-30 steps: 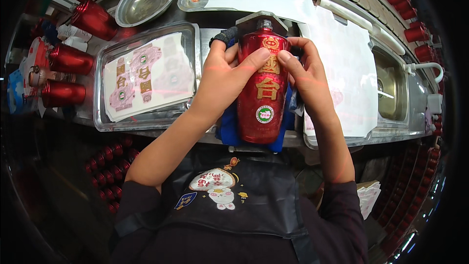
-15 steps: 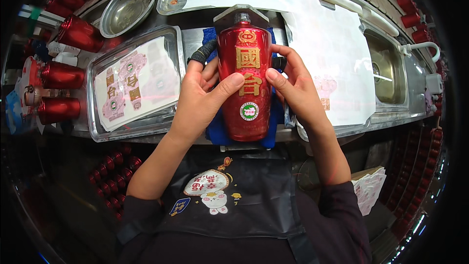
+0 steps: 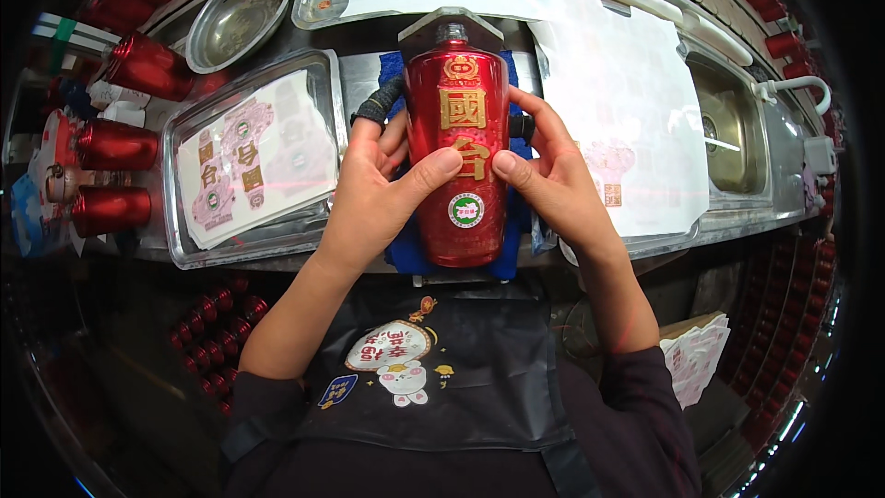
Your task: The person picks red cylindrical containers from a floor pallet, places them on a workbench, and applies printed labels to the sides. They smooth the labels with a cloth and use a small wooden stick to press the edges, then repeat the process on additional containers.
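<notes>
A glossy red bottle (image 3: 461,134) lies face up in front of me, its neck pointing away. Raised gold characters run down its front, above a small round green-and-white decal (image 3: 466,210). My left hand (image 3: 373,184) grips the bottle's left side, its thumb pressed at the edge of the lower gold character; a black wrap (image 3: 380,103) covers one finger. On the other side, my right hand (image 3: 553,171) holds the bottle with its thumb at that character's right edge. Several fingertips are hidden behind the bottle. Beneath it shows a blue cloth (image 3: 406,251).
A metal tray (image 3: 175,235) with printed decal sheets (image 3: 309,120) sits at left, below a metal bowl (image 3: 207,46). White sheets (image 3: 645,101) cover the right side, beside a sink (image 3: 737,166). More red bottles (image 3: 111,210) stand at the left edge.
My right thumb has slid down along the bottle's right side to the lower gold character. My left thumb has shifted slightly lower. Both hands still hold the bottle.
</notes>
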Available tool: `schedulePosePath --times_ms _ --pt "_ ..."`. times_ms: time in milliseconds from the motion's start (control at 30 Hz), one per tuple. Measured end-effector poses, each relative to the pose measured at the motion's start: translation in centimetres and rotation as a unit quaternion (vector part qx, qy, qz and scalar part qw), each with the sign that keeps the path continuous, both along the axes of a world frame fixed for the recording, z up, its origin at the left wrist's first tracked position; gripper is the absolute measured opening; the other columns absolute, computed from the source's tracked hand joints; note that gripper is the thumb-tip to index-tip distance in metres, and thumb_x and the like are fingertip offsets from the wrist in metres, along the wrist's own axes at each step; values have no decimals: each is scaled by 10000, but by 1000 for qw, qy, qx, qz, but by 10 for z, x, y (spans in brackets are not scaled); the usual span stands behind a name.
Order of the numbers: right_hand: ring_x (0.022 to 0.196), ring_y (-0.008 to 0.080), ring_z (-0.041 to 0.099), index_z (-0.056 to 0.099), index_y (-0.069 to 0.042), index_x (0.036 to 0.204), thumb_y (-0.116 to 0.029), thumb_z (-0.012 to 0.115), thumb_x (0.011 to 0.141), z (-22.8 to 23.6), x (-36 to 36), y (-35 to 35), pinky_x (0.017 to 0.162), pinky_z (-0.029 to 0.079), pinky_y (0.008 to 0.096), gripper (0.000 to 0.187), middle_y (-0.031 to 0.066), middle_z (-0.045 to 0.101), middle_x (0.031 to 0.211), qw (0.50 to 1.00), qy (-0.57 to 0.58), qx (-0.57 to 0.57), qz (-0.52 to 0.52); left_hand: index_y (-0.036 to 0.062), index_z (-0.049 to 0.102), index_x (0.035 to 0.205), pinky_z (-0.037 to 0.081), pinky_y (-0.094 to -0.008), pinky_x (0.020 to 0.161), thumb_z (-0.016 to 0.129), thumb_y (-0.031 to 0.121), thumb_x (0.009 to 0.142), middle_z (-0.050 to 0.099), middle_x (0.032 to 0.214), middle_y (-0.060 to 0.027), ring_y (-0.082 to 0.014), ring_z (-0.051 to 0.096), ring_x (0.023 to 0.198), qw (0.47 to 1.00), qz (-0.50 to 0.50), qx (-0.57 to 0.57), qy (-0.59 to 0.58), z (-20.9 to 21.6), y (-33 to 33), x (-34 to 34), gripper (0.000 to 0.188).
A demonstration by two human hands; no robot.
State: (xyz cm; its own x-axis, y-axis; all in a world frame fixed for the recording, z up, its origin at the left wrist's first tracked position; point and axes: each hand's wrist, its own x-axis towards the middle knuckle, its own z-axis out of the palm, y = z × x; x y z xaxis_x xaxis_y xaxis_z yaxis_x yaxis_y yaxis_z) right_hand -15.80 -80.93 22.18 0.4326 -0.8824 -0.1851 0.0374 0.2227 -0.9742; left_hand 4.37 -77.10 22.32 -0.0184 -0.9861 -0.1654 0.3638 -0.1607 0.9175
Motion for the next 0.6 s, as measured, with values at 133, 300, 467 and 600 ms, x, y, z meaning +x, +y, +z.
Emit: schedulePosePath --times_ms 133,300,467,600 --pt "984 131 629 374 -4 1482 -236 717 940 3 -3 -5 823 526 255 682 170 531 1309 999 53 -5 -5 -15 361 1081 467 -384 1075 794 132 878 516 1392 -277 -271 521 1312 1000 1 -10 4 -2 0 1 500" --pt "1025 132 589 442 -7 1408 -291 727 934 7 8 -7 855 501 263 621 135 584 1180 997 69 9 -40 6 354 1039 477 -377 1063 800 141 875 538 1359 -265 -254 534 1289 1000 2 -1 -5 -5 -1 2 494" --pt "998 133 599 443 -7 1406 -299 722 939 3 7 -8 843 501 258 617 137 580 1185 997 67 8 -37 12 354 1028 486 -368 1050 799 145 878 543 1354 -258 -247 534 1289 1000 1 0 -2 -5 -1 2 488" --pt "1041 165 629 387 5 1453 -247 722 939 5 2 -4 849 530 268 663 171 536 1291 997 70 10 -27 8 329 1178 455 -384 1083 774 127 891 504 1416 -250 -252 520 1311 1000 -3 -14 9 -8 5 4 543"
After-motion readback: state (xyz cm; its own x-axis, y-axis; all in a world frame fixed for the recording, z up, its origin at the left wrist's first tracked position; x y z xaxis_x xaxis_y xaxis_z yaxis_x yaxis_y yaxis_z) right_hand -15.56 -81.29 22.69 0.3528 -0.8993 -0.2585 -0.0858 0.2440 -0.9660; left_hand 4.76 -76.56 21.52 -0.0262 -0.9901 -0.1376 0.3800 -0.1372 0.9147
